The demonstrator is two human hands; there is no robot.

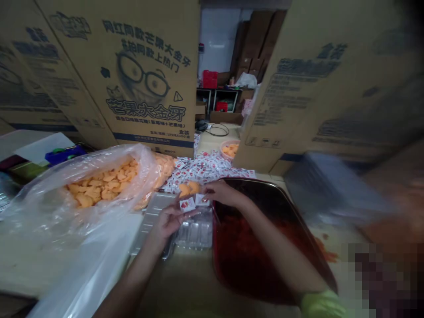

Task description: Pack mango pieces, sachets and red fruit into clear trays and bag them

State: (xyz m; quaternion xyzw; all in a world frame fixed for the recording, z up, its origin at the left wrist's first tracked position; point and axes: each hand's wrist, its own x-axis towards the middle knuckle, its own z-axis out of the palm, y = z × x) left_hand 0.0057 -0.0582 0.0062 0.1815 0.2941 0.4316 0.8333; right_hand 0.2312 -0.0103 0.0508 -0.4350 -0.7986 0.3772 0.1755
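Note:
Pinched in my left hand (168, 220) is a small white sachet (187, 204) with a red print. My right hand (220, 193) grips a second white sachet (202, 200) just beside it. Both hands are over a clear plastic tray (194, 233) with moulded compartments. Right behind the sachets are a few orange, curved candy pieces (189, 188); whether fingers touch them I cannot tell. A heap of similar printed sachets (212, 167) spreads out beyond my hands.
To the left, an open plastic bag (145, 165) holds orange pieces. A dark red tub (265, 187) with reddish contents stands at right, near blurred stacked clear trays (331, 185). Large cardboard cartons (149, 26) rise behind. A pink bowl (222, 152) of orange pieces sits farther back.

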